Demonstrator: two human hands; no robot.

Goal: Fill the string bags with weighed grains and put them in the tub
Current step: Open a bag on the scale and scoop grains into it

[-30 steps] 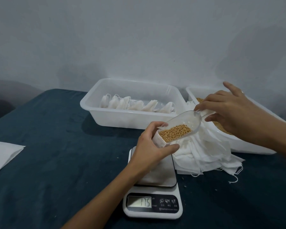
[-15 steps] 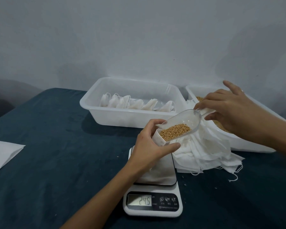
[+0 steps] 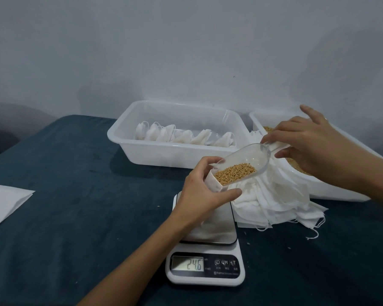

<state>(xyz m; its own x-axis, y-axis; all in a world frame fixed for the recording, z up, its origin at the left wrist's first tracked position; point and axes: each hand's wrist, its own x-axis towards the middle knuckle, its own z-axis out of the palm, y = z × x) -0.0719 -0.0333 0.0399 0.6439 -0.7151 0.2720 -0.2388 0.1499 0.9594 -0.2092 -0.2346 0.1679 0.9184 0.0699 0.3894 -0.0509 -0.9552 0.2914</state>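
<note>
- Six or so filled bags (image 3: 184, 136) already lie in a row in the clear tub (image 3: 124, 141) at the back of the dark table (image 3: 64, 195), so part of the job looks done; a white sheet (image 3: 5, 202) lies at the far left edge.
- Nearer the middle, the left hand (image 3: 202, 191) curls its fingers and thumb round the mouth of a string bag (image 3: 212, 183) that stands on the scale (image 3: 205, 270), holding it open under the scoop.
- Grains (image 3: 234, 173) sit heaped at the lower lip of the clear scoop (image 3: 245, 161), touching the bag mouth, so the pour into this bag seems unfinished.
- To the right, the right hand (image 3: 307, 144) pinches the scoop handle with thumb and bent fingers; the forefinger sticks out free.
- A thick heap of empty bags (image 3: 281, 202) lies just beside the scale, against the grain tub (image 3: 332, 191), so I judge that much filling is left.
- Against the frame of a second ago, the display reads 24.6 where it read 17.5, and half a second ago 24.5; hands and scoop have hardly shifted, so the pour has slowed to a trickle.
</note>
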